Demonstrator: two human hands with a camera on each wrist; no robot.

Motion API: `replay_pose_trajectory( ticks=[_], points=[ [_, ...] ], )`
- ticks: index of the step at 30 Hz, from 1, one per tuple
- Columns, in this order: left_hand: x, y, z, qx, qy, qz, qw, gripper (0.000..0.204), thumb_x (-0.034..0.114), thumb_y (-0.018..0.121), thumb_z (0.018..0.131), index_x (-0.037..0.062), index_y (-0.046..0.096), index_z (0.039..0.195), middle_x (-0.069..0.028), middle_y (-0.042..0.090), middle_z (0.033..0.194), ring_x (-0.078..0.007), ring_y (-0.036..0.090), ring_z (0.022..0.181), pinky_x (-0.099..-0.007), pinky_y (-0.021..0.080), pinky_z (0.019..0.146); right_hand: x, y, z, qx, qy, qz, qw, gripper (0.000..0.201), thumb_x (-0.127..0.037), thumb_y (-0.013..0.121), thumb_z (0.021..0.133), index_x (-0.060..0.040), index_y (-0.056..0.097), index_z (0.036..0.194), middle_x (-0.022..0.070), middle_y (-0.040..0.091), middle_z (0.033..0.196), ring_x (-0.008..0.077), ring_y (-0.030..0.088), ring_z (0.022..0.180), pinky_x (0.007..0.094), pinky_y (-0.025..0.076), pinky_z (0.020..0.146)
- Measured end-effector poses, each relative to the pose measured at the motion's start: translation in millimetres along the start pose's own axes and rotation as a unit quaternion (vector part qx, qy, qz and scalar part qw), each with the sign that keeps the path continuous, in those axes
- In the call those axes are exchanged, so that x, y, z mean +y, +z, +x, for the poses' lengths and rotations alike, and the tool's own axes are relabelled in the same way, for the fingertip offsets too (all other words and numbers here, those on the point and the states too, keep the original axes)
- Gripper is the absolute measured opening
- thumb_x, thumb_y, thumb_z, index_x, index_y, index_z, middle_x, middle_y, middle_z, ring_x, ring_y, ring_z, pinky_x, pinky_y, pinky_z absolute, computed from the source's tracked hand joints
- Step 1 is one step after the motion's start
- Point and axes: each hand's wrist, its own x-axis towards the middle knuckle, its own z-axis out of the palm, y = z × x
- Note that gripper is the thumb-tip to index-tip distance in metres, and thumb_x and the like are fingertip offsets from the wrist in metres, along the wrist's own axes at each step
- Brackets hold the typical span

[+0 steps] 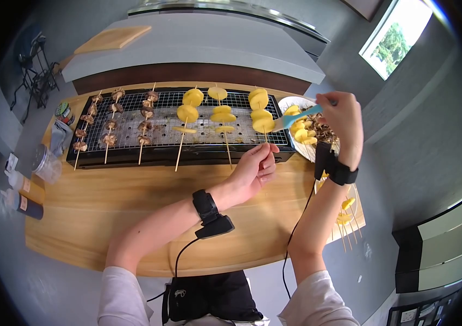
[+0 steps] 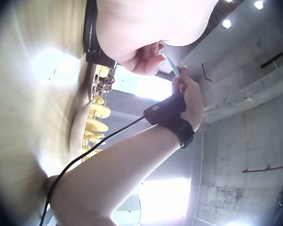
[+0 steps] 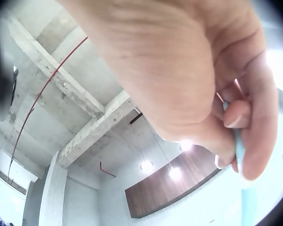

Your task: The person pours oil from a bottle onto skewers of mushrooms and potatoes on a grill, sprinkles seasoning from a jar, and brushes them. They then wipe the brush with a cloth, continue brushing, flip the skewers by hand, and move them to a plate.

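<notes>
My left hand (image 1: 255,171) pinches the near end of a wooden skewer of yellow potato slices (image 1: 264,125) at the right end of the black grill (image 1: 155,155). In my right hand (image 1: 345,117) is a light blue basting brush (image 1: 309,111); its bristles meet the lowest slices on that skewer. The right wrist view shows the fingers curled round the blue handle (image 3: 239,146). Two more potato skewers (image 1: 187,113) lie on the grate to the left. Beyond them are three mushroom skewers (image 1: 145,111) and another similar one at the far left.
A white plate (image 1: 285,103) with potato and mushroom skewers stands right of the grill. More potato skewers (image 1: 345,217) lie at the table's right edge. Sauce bottles (image 1: 24,185), a clear jar (image 1: 47,163) and a can (image 1: 64,113) stand at left. Cables hang from both wrists.
</notes>
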Motion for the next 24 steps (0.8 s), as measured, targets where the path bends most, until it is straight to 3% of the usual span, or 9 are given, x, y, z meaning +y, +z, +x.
replay_pose_trajectory(
  ticks=[11,24],
  points=[
    [8.2,4.9,1.3,-0.006,0.007,-0.013,1.000,0.022,0.025,0.043,0.104,0.0062,0.052,0.099,0.0047,0.032,0.063,-0.0052,0.027,0.051,-0.0204,0.026,0.046,28.8,19.5,19.1,-0.123,0.060,0.026,0.990,0.027,-0.020,0.067,0.086,0.0067,0.070,0.092,0.0137,0.070,0.075,0.0184,0.070,0.059,0.0268,0.052,0.056],
    [2.9,1.1,0.8,0.026,0.010,0.017,0.999,0.022,0.025,0.042,0.104,0.0059,0.051,0.097,0.0047,0.031,0.063,-0.0058,0.026,0.051,-0.0210,0.026,0.046,23.7,12.2,18.1,-0.054,0.023,0.097,0.994,0.026,-0.020,0.067,0.088,0.0050,0.072,0.092,0.0073,0.063,0.065,0.0124,0.065,0.055,0.0241,0.053,0.053]
  ],
)
